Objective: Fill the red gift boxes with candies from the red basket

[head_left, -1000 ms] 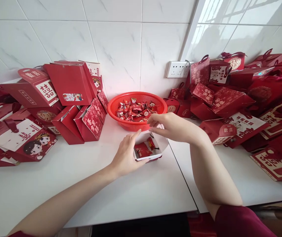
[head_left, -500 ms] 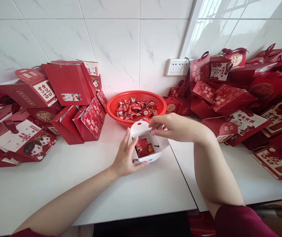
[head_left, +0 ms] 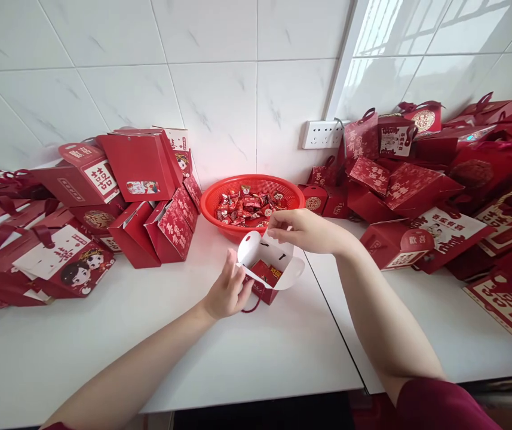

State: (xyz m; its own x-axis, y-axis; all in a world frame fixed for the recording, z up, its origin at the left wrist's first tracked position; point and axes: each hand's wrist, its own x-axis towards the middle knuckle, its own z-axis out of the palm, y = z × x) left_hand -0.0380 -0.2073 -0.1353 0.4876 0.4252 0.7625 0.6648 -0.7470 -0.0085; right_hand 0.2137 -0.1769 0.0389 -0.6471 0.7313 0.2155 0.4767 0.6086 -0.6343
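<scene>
my left hand (head_left: 227,291) half open against the side of a little red box (head_left: 264,291) on the white tabletop (head_left: 238,364), right hand (head_left: 303,230) curled at its far flap, can't tell if it's pinching, red candy basket (head_left: 251,227) just behind

The smooth white counter (head_left: 247,370) is showing a soft sheen. At twelve o'clock, the perforated red plastic basket (head_left: 208,206) is gleaming beneath glossy tiles (head_left: 211,101). At nine and three o'clock, matt-looking red paper boxes (head_left: 141,161) are showing crisp folds; shiny candy wrappers (head_left: 249,203) are glinting.
</scene>
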